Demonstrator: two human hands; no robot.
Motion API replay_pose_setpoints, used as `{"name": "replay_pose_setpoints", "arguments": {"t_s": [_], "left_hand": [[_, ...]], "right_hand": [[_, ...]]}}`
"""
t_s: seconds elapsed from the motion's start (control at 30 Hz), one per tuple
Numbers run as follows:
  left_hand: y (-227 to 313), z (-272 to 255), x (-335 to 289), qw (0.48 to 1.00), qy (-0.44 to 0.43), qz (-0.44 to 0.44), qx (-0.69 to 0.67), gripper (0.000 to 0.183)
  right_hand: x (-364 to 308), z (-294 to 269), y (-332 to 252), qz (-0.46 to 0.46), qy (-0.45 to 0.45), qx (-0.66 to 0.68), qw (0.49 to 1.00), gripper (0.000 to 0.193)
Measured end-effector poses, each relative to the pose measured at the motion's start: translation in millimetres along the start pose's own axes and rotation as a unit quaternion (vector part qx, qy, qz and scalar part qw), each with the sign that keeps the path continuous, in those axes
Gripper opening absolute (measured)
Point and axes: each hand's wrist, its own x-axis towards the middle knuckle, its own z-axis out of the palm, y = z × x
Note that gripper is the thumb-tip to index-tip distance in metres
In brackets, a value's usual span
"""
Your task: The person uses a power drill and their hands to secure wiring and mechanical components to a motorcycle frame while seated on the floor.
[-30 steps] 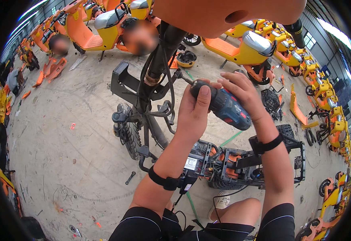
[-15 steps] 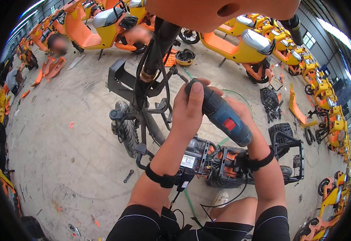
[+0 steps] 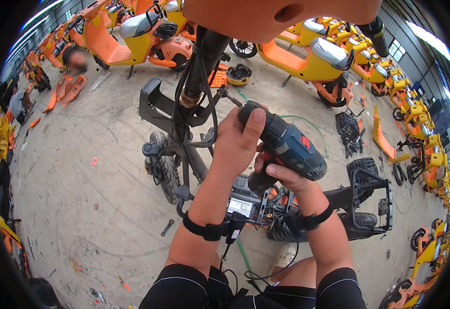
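Note:
A blue and black cordless drill [image 3: 298,150] with a red patch on its side lies across both my hands, tilted with its front up and to the left. My left hand [image 3: 239,135] is wrapped round the front end near the chuck, thumb on top. Lower down, my right hand [image 3: 288,176] grips the black handle, its thumb across it. The thin bit [image 3: 235,99] points at a dark bracket beside the steering column [image 3: 198,82] of a stripped scooter; whether its tip touches a screw there is too small to tell. Black cables [image 3: 213,110] hang along the column.
An orange panel [image 3: 281,20] overhangs at the top. Below me lie the scooter's bare frame with wiring [image 3: 274,206] and its front wheel [image 3: 169,177]. A wrench [image 3: 167,227] rests on the floor at left. Rows of yellow and orange scooters [image 3: 307,56] stand beyond, with a person's blurred head far left.
The drill has rolled so its handle now shows. My right hand has come down and nearer, from behind the drill onto the handle. My left hand stays at the front.

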Motion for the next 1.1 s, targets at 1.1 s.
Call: {"name": "replay_pose_setpoints", "arguments": {"t_s": [1.1], "left_hand": [[-120.8,60.8,-40.4,0.896,-0.002,-0.42,-0.146,0.036]], "right_hand": [[-194.7,-41.6,32.9,-0.047,0.299,0.247,0.92,0.056]]}}
